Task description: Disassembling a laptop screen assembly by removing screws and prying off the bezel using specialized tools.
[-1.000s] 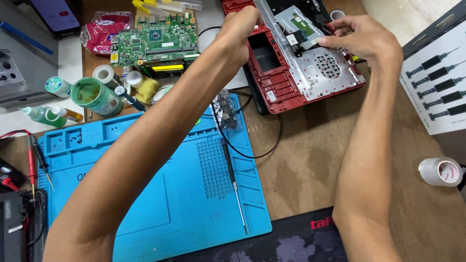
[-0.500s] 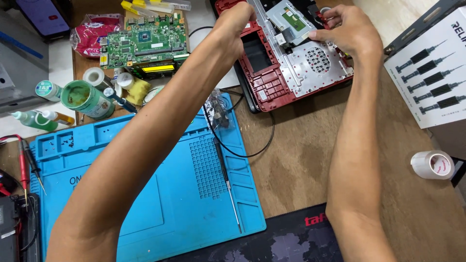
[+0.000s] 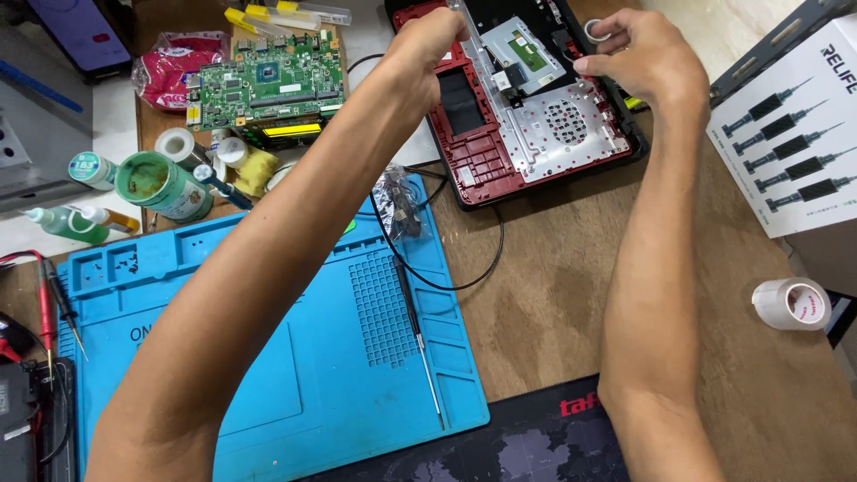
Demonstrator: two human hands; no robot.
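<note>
Looking down from a head-worn camera, two bare forearms reach away from the viewer over a brown wooden workbench (image 3: pixel 553 303) toward an opened red laptop base (image 3: pixel 486 165) lying at twelve o'clock.

At about eleven o'clock, the left hand (image 3: pixel 428 49) rests on the laptop's left edge, its fingers curled around a thin silver bar (image 3: pixel 478 62) that runs along the casing; how firmly it grips cannot be told.

At about one o'clock, the right hand (image 3: pixel 647 58) hovers over the laptop's upper right corner, thumb and forefinger pinched together on a small pale ring-shaped piece (image 3: pixel 596 31); the other fingers are loosely bent. Under the hands lies a silvery metal plate (image 3: pixel 571 129) with a patch of round holes.

At seven o'clock a blue silicone repair mat (image 3: pixel 268 357) covers the bench, with a slim screwdriver (image 3: pixel 418 335) lying along its right side and a looping black cable (image 3: pixel 446 268) beside it. At ten o'clock sit a green circuit board (image 3: pixel 268 80), a green tin (image 3: pixel 161 183) and small bottles (image 3: pixel 71 219). At three o'clock lies a roll of white tape (image 3: pixel 790 303), below a white box printed with screwdriver pictures (image 3: pixel 790 152).
</note>
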